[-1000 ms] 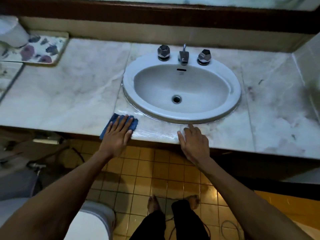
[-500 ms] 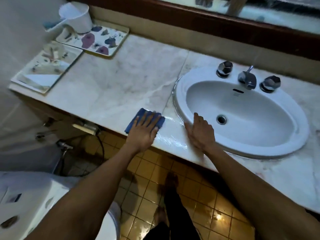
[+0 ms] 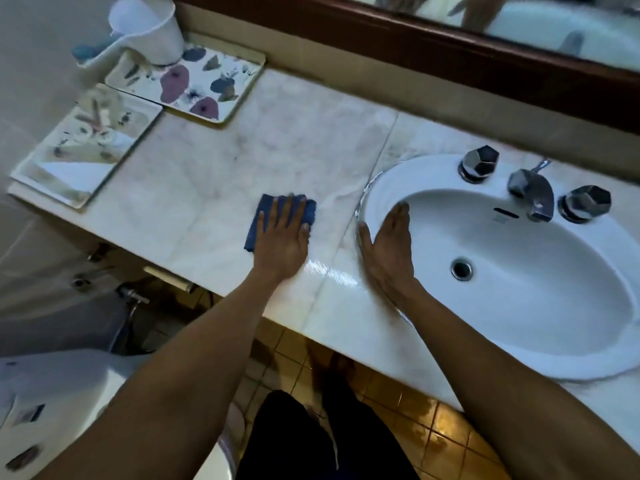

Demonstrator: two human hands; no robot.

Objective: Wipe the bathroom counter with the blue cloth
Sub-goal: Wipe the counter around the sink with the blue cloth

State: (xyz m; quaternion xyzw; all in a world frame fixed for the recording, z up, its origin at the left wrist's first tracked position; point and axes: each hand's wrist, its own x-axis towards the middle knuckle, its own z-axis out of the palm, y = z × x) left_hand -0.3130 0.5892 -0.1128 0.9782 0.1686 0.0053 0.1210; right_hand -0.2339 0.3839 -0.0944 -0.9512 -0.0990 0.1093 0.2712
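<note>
The blue cloth (image 3: pixel 258 216) lies flat on the pale marble counter (image 3: pixel 194 188), left of the sink. My left hand (image 3: pixel 282 239) presses down on it with fingers spread, covering most of the cloth. My right hand (image 3: pixel 389 244) rests flat on the left rim of the white oval sink (image 3: pixel 519 327), fingers together, holding nothing. A wet shiny streak shows on the counter between my two hands.
Two floral trays (image 3: pixel 207 84) (image 3: pixel 76 157) sit at the counter's far left, with a white cup (image 3: pixel 152 29) on the back one. Chrome taps (image 3: pixel 531 192) stand behind the basin. A mirror frame runs along the back wall. A toilet (image 3: pixel 52 403) stands below left.
The view has swung left. My left hand has slid the cloth away from the front edge, farther onto the counter. My right hand has moved from the counter edge onto the sink rim.
</note>
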